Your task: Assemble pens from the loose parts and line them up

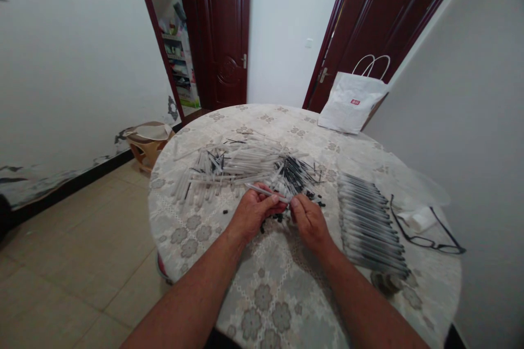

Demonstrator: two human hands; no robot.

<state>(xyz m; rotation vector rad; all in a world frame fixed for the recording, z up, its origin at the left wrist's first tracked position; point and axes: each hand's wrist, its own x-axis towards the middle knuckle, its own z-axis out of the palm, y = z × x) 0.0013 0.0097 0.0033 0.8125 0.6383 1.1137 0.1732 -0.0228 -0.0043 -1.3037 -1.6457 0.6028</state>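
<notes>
My left hand [254, 211] is closed around a whitish, translucent pen barrel [268, 192], which slants down to the right across the fingers. At the barrel's right end, my right hand [308, 218] pinches with thumb and forefinger; any small part between those fingertips is hidden. Just beyond both hands lies a loose heap of similar pen barrels [249, 162]. Thin black refills [295, 173] are bunched at the heap's right side. Small black plugs [279, 217] are scattered under and between my hands.
Right of my hands, a row of dark-cored pens [368, 223] lies side by side. Black-framed glasses [440, 247], a white roll [421, 221] and a small dark round object [386, 282] are near it. A white paper bag [352, 102] stands at the far edge of the patterned tablecloth [196, 248].
</notes>
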